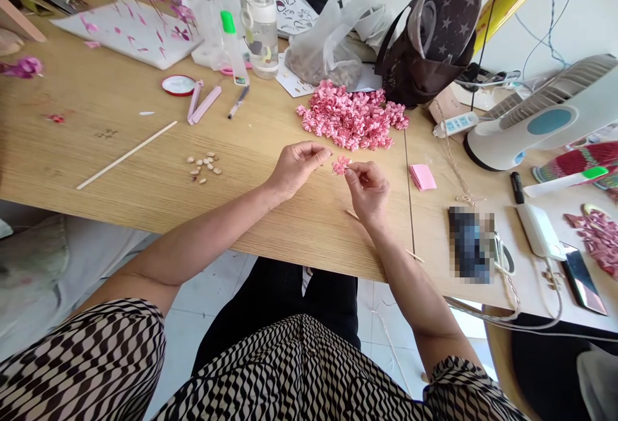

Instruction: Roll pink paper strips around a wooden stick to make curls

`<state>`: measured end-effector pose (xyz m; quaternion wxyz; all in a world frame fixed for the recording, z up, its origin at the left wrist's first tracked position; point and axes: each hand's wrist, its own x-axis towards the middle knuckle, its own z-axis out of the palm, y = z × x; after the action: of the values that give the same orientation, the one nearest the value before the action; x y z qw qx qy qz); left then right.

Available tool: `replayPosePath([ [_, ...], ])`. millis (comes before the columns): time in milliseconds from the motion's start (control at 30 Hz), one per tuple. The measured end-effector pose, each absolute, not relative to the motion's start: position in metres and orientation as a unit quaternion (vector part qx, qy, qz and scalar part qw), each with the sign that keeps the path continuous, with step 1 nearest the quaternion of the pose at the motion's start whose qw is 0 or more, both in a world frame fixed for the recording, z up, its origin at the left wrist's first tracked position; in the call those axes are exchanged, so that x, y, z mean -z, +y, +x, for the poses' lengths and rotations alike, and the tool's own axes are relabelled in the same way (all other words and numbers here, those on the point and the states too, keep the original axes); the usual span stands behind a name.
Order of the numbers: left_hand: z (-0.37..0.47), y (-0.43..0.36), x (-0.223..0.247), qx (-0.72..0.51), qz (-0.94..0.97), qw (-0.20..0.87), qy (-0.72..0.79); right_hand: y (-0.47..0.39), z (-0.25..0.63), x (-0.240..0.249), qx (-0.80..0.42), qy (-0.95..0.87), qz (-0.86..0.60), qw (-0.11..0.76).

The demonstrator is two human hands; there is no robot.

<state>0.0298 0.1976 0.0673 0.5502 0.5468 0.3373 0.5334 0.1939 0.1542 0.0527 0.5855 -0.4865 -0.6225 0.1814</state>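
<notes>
Between thumb and fingers, my right hand pinches a small pink paper flower just above the table. To its left is my left hand, its thumb and forefinger pressed together near the flower. A tiny dark speck shows at those fingertips, too small to name. Just beyond both hands lies a heap of curled pink paper pieces. Several pale shell-like bits are scattered to the left of my left hand. A thin stick lies partly hidden under my right wrist.
A long pale stick lies at the left. Behind stand a green-capped glue bottle and a water bottle. To the right are pink paper squares, a white fan, a power strip and a phone.
</notes>
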Motion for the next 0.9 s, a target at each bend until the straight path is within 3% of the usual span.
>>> replayPosePath([
  [233, 0.03, 0.201, -0.062, -0.499, 0.522, 0.614, 0.32, 0.153, 0.195, -0.055, -0.081, -0.652, -0.498, 0.566],
  [500, 0.03, 0.199, -0.063, -0.484, 0.527, 0.614, 0.335, 0.16, 0.197, -0.049, -0.08, -0.63, -0.529, 0.562],
  [900, 0.033, 0.201, -0.054, -0.398, 0.427, 0.765, 0.273, 0.163, 0.194, -0.038, -0.142, -0.622, -0.547, 0.542],
])
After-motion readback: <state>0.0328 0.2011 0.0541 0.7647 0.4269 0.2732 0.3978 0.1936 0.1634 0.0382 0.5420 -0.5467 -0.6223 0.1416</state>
